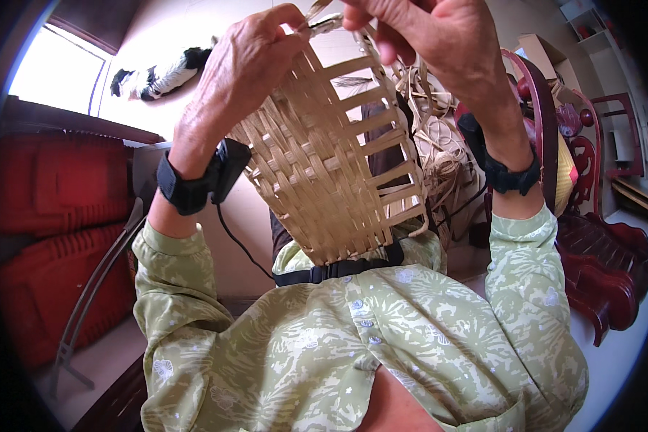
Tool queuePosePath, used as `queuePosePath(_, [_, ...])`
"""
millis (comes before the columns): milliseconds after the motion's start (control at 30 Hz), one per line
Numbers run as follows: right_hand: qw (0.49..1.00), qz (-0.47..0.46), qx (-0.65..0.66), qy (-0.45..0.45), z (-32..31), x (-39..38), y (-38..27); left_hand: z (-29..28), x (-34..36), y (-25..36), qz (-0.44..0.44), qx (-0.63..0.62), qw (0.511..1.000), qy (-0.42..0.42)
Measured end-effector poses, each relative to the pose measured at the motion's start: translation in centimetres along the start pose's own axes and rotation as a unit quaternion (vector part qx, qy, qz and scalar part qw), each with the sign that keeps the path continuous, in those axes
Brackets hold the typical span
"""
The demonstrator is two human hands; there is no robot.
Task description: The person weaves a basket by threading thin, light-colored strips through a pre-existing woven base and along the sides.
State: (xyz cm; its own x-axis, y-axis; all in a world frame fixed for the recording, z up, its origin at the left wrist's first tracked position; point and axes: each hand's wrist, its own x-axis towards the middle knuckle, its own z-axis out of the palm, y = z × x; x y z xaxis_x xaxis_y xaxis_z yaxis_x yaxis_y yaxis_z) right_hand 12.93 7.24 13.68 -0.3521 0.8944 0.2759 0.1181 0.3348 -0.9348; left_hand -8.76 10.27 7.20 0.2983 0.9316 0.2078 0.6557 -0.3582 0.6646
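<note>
A partly woven panel of tan flat strips [302, 165] hangs upright between my hands, dense on the left, with open rungs along a looped edge at the right. My left hand [245, 72] is closed on its top left edge, fingers curled near the frame's upper border. My right hand [443, 54] is curled at the top right corner, its thumb and fingers around a thin strip [317, 9] at the rim; the fingertips are partly hidden. Black straps with small boxes circle both wrists, and cables run from them.
Loose tan strips [435, 137] lie heaped behind the panel. A black-and-white animal [165, 72] lies on the floor at upper left. Red stacked objects [57, 180] and a curved metal frame [101, 273] stand left. Dark red wooden chairs [597, 266] and shelving [590, 36] fill the right.
</note>
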Motion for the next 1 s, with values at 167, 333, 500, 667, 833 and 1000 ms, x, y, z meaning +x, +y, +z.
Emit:
queuePosePath(167, [0.969,-0.029,-0.245,0.007,-1.9,-4.1,3.6,0.4,0.6,-2.3,0.03,-0.003,1.0,-0.008])
queuePosePath(333, [0.931,0.052,-0.346,0.1,-0.3,-11.3,6.6,0.0,0.1,-0.3,-0.087,-0.196,0.975,-0.049])
queuePosePath(500, [0.926,0.063,-0.347,0.133,1.8,-14.7,8.0,-0.8,1.8,-3.3,-0.055,-0.249,0.965,-0.057])
queuePosePath(667, [0.961,0.112,-0.238,0.08,-0.4,-11.6,8.5,-3.9,2.1,-8.0,-0.041,-0.249,0.968,-0.002])
queuePosePath(833, [0.874,-0.112,-0.449,0.15,-2.4,-6.5,8.7,-3.9,0.0,-6.2,-0.088,-0.306,0.94,0.124])
queuePosePath(1000, [0.842,-0.18,-0.496,0.114,-3.8,-2.6,6.8,-3.3,-2.7,-5.9,-0.131,-0.412,0.891,0.139])
